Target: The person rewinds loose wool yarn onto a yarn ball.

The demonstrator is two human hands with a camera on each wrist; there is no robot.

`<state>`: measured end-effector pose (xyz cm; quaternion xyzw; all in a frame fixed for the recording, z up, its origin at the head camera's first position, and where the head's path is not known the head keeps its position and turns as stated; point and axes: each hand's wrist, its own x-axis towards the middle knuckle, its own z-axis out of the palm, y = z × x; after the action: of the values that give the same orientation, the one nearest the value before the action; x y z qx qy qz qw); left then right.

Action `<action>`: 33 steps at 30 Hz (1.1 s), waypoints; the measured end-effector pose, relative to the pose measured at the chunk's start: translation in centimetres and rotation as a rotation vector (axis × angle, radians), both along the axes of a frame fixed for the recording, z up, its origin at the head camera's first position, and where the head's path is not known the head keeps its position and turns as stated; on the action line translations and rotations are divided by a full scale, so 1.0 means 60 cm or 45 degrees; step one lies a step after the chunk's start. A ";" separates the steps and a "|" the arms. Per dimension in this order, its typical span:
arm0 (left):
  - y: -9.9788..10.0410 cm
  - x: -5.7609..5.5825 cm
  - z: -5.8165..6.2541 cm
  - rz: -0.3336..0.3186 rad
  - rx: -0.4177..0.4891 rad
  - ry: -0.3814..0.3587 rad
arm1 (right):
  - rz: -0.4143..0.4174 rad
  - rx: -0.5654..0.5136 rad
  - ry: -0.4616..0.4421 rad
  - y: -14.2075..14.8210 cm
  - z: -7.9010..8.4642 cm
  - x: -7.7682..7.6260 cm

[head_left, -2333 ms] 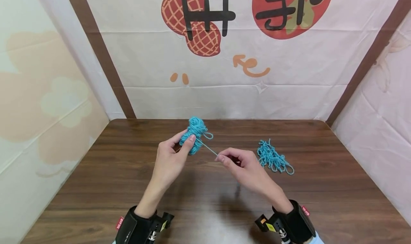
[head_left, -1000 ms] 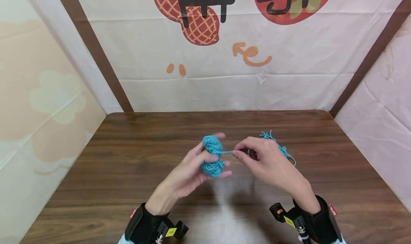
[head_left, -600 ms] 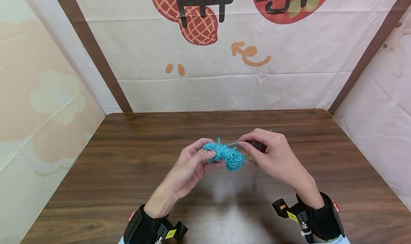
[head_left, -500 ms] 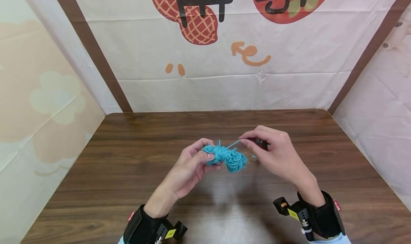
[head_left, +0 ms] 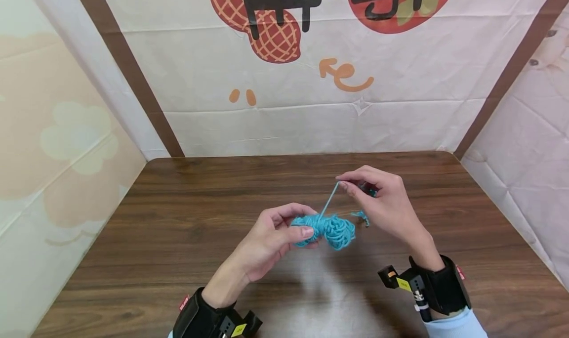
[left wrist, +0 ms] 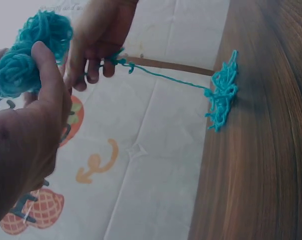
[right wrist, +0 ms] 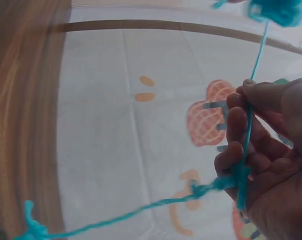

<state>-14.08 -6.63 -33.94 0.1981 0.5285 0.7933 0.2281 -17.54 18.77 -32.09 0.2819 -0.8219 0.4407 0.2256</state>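
Note:
My left hand (head_left: 271,239) grips one end of a turquoise yarn bundle (head_left: 340,232) above the middle of the table. The bundle lies sideways, pinched in at its waist, its free end toward the right. From that waist a taut yarn strand (head_left: 329,199) slants up to my right hand (head_left: 387,197), whose thumb and forefinger pinch it. In the right wrist view the strand crosses the palm under the curled fingers (right wrist: 237,122). It runs on to a loose yarn tangle (left wrist: 222,95) on the table, plain in the left wrist view but mostly hidden behind my right hand in the head view.
The brown wooden table (head_left: 178,259) ends at a printed white cloth backdrop (head_left: 284,130). More cloth hangs along the left and right sides. Small kinks of yarn (left wrist: 125,63) show along the strand between my right hand and the tangle.
The bundle has come right and nearer me, and turned from upright to sideways. My right hand has moved right and away, rising lately, so the strand now stands steeper. It covers most of the tangle.

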 end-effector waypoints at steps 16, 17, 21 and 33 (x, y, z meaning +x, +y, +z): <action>-0.008 -0.028 -0.001 0.805 0.283 -0.071 | 0.205 0.294 -0.344 -0.043 -0.026 0.001; -0.008 -0.031 -0.003 0.865 0.259 -0.057 | 0.223 0.317 -0.322 -0.046 -0.024 0.005; -0.008 -0.041 -0.015 1.058 0.094 0.087 | 0.304 0.376 -0.230 -0.057 -0.016 0.018; -0.008 -0.040 -0.052 1.057 -0.639 0.861 | 0.381 0.406 -0.048 -0.054 0.009 0.058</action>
<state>-16.49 -7.13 -37.09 0.1566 0.7768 0.5598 -0.2425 -14.08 15.55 -31.55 0.4243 -0.8343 0.3390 0.0948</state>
